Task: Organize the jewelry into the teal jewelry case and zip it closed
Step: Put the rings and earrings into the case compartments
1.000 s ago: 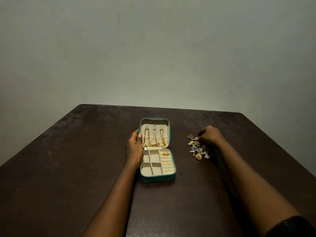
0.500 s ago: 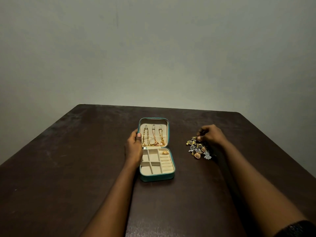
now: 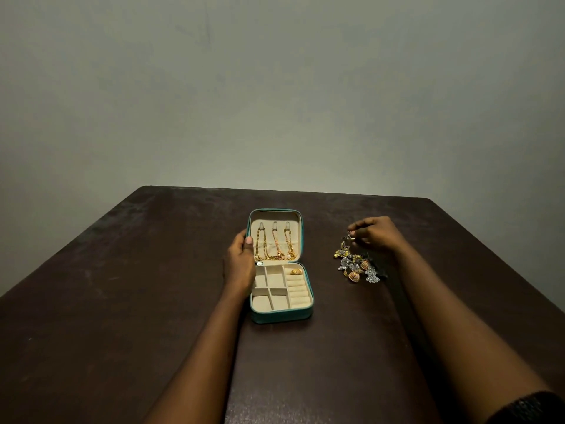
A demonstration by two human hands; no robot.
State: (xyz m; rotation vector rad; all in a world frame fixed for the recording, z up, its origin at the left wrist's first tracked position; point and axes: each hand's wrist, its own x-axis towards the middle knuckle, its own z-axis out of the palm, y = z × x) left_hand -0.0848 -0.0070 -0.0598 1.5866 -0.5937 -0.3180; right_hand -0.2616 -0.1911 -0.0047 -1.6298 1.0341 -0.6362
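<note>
Here the open teal jewelry case (image 3: 281, 315), mid-worktop (image 3: 122, 301), holds three gold chains (image 3: 275, 247) and a gold ring (image 3: 296, 271). The left hand (image 3: 240, 261) grips its edge; the right hand (image 3: 377, 234) fingers (image 3: 358, 225) pinch a small ring (image 3: 351, 237) above the glittery pile (image 3: 356, 266).

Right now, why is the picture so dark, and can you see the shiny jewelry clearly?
Head view: dim, soft light, the wall darker toward its corners; a faint shadow lies on the table beside the right forearm; the jewelry pile glints, but its pieces are too small to tell apart; the cream lining of the teal case is the brightest spot.
</note>
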